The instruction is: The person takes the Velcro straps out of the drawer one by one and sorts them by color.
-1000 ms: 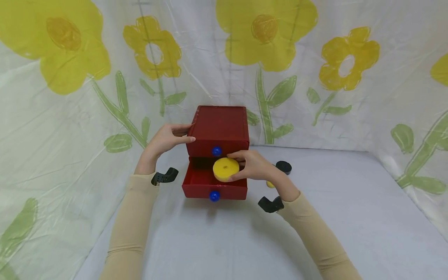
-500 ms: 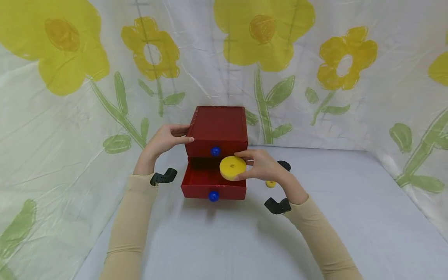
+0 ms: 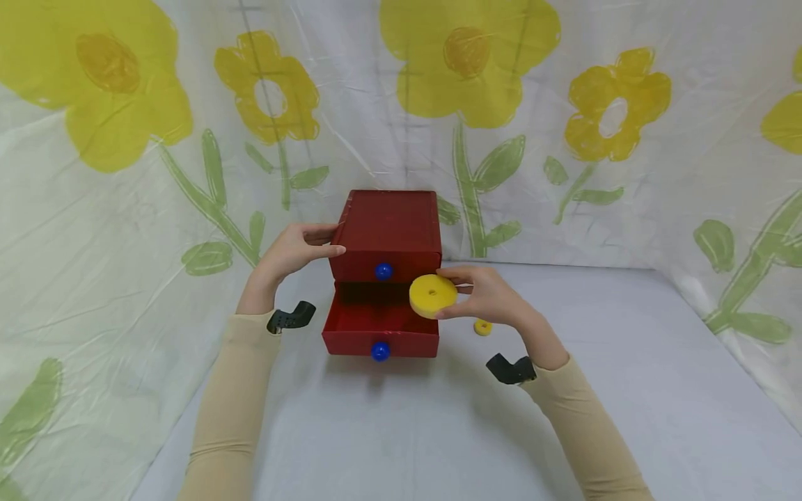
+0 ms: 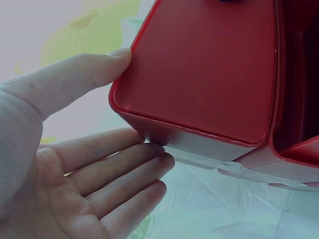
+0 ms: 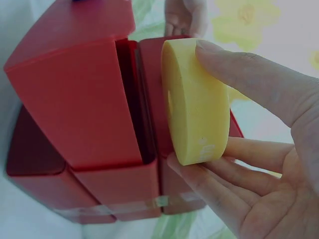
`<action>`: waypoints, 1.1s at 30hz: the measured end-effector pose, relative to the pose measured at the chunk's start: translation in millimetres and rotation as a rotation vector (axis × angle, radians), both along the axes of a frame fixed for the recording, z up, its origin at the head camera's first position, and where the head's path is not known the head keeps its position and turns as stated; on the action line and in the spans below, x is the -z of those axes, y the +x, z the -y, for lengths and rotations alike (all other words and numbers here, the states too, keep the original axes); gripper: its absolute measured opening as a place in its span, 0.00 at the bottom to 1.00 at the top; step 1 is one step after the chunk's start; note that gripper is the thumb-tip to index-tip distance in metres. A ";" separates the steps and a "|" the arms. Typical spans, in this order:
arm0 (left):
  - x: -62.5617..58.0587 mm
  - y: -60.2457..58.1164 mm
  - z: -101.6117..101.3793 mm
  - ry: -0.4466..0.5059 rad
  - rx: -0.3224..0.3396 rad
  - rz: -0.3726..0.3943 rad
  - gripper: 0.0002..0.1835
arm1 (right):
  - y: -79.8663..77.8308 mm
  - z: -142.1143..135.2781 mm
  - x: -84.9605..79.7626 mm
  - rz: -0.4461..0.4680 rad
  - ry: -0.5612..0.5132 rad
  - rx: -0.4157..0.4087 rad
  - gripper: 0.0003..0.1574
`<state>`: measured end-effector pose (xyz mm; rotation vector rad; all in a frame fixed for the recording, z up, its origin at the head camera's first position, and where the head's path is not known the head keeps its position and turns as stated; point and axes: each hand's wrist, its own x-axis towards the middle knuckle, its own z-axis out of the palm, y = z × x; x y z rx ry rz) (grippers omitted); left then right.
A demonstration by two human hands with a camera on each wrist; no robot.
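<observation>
My right hand [image 3: 491, 296] pinches a thick yellow disc [image 3: 432, 297] with a small centre hole, thumb on one side of the rim and fingertips on the other. The disc is raised at the right edge of the pulled-out lower drawer [image 3: 376, 342] of a red two-drawer box [image 3: 395, 219]. Pale marks show on the rim of the disc [image 5: 204, 104] in the right wrist view. My left hand [image 3: 294, 257] touches the box's upper left corner, thumb at the edge and nearly straight fingers along the side. The upper drawer, with its blue knob [image 3: 384, 271], is pushed in.
A small yellow ring [image 3: 482, 327] lies on the white tabletop [image 3: 401, 431], right of the box. A white sheet [image 3: 351, 90] with yellow flowers hangs behind. Black mounts sit at both wrists, one being the right mount [image 3: 511, 369].
My right hand has moved right with the yellow disc, from over the lower drawer to its right edge. The black disc on the table is now hidden behind that hand. My left hand stays put.
</observation>
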<state>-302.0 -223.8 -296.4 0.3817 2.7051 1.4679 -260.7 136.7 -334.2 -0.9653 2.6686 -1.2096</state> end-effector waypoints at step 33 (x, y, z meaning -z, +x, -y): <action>1.1 -2.6 -0.1 0.005 0.003 0.001 0.38 | 1.7 -46.2 30.5 0.075 -0.047 0.133 0.49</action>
